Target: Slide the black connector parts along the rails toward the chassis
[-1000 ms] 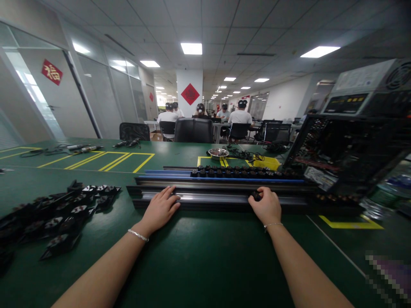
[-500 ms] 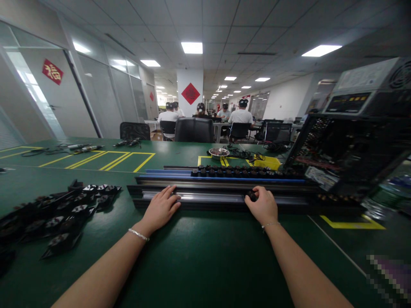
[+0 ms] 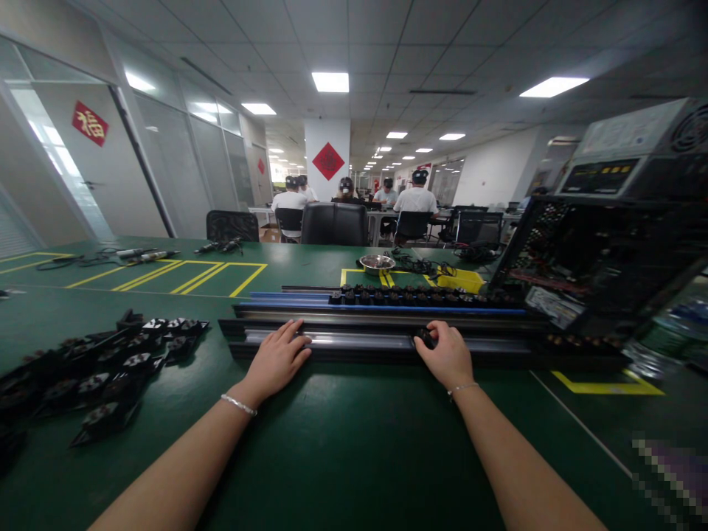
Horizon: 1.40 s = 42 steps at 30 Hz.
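Observation:
My left hand (image 3: 281,359) lies with its fingers stretched over the left part of a long black rail (image 3: 354,340) that has a shiny channel. My right hand (image 3: 447,354) grips a small black part (image 3: 425,338) between thumb and fingers, at the channel further right; its exact kind cannot be made out. Behind this rail run more long rails, one with a blue edge (image 3: 287,299). A row of small black parts (image 3: 409,295) sits along the rear rail. More such parts (image 3: 583,342) are at the front rail's right end.
Many loose black parts (image 3: 105,369) are heaped at the left of the green table (image 3: 354,457). An open computer case (image 3: 597,251) stands at the right. Further back are a metal bowl (image 3: 377,263), a yellow tray (image 3: 462,280) and cables. People in white shirts sit beyond.
My right hand has slid slightly left along the rail with the small black part. My left hand has stayed in place.

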Available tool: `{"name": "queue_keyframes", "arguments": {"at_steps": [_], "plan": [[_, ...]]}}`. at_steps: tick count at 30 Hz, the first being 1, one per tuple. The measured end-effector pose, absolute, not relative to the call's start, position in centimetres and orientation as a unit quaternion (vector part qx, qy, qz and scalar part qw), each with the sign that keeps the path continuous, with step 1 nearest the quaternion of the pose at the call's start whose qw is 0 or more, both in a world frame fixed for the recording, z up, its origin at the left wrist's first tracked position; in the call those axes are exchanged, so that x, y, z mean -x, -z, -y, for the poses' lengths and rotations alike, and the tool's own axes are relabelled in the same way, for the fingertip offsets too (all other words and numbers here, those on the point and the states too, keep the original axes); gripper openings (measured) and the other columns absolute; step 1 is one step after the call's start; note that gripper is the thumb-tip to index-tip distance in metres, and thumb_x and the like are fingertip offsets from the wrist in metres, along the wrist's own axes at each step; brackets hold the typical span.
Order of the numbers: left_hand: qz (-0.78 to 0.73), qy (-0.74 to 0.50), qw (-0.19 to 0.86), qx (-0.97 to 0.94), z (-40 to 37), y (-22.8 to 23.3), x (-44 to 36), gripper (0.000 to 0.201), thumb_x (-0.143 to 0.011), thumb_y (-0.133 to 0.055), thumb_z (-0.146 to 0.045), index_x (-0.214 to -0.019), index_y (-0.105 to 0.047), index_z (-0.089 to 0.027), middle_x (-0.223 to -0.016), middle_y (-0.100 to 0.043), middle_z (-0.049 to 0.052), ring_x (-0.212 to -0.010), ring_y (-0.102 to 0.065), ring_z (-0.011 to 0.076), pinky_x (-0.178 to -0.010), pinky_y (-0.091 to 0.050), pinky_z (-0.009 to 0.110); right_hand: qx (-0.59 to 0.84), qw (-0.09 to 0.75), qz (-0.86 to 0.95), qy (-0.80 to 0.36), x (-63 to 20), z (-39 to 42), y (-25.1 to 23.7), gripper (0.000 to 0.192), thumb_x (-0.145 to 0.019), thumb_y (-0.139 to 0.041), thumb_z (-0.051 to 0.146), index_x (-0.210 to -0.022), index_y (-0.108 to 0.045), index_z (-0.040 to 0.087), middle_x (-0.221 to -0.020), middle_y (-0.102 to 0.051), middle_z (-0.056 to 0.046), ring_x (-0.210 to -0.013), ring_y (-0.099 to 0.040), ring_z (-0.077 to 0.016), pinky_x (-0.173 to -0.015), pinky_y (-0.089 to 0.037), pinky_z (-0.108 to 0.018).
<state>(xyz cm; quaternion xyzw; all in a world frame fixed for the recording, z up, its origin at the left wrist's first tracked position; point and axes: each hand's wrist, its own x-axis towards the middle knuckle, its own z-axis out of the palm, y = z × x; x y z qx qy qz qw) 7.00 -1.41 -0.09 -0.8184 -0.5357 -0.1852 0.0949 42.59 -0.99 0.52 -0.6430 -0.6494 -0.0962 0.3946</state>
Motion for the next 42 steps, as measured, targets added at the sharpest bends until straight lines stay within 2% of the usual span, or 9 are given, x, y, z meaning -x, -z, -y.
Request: {"name": "queue_keyframes", "arguments": {"at_steps": [15, 29, 42], "plan": [[0.536, 0.191, 0.094, 0.817, 1.38, 0.10, -6.99, 0.037, -0.089, -0.036, -0.046, -0.110, -0.060, -0.029, -0.143, -0.038, 0.003, -0.131, -0.033, 0.0240, -0.102, -0.034, 0.044, 0.633, 0.402, 0.658, 0.070, -42.58, 0.87, -0.37, 0.028, -0.069, -0.059, 0.040, -0.088, -0.051, 0.022, -0.076, -0.058, -0.002, -0.077, -0.053, -0.0202, -0.069, -0.040, -0.032], [0.535, 0.190, 0.092, 0.818, 1.52, -0.06, -7.06, 0.037, -0.089, -0.035, -0.046, -0.110, -0.060, -0.028, -0.143, -0.038, 0.004, -0.131, -0.033, 0.0244, -0.102, -0.034, 0.045, 0.619, 0.393, 0.678, 0.063, -42.40, 1.00, -0.58, 0.022, -0.072, -0.058, 0.040, -0.083, -0.053, 0.022, -0.078, -0.059, -0.003, -0.078, -0.053, -0.0203, -0.068, -0.041, -0.032], [0.534, 0.189, 0.093, 0.819, 1.46, -0.03, -7.03, 0.037, -0.089, -0.035, -0.046, -0.110, -0.060, -0.028, -0.143, -0.038, 0.005, -0.131, -0.033, 0.0239, -0.103, -0.033, 0.044, 0.613, 0.393, 0.685, 0.025, -42.05, 0.97, -0.69, 0.026, -0.070, -0.061, 0.041, -0.086, -0.054, 0.021, -0.083, -0.062, -0.004, -0.082, -0.056, -0.0204, -0.072, -0.043, -0.033]]}}
